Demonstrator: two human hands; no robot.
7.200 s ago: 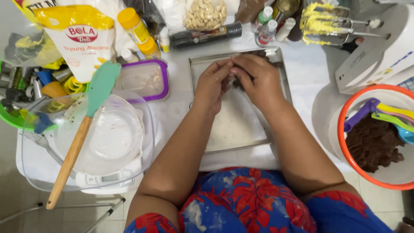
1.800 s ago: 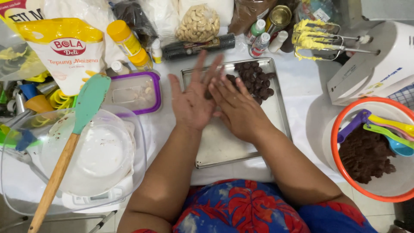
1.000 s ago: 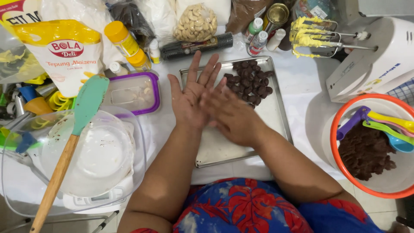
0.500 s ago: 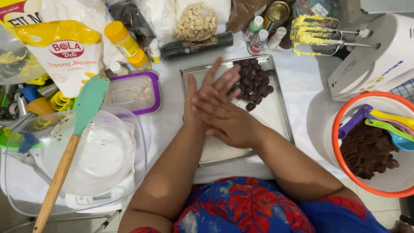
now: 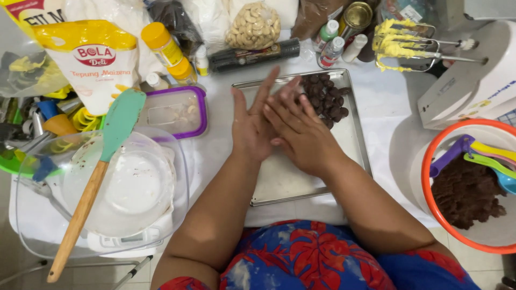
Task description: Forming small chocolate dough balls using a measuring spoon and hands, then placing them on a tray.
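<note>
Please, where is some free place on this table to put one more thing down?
The near half of the metal tray is bare below the dark dough balls. White cloth is free between tray and orange-rimmed bowl. The far edge with bottles and bags, and the left around the clear bowl, are crowded.

Teal spatula (image 5: 110,156) with wooden handle resting across a clear bowl (image 5: 102,188); purple-rimmed container (image 5: 177,111) beside it; orange-rimmed bowl (image 5: 430,177) of dark dough holding coloured measuring spoons (image 5: 481,156); bagged cashews (image 5: 252,24).
</note>
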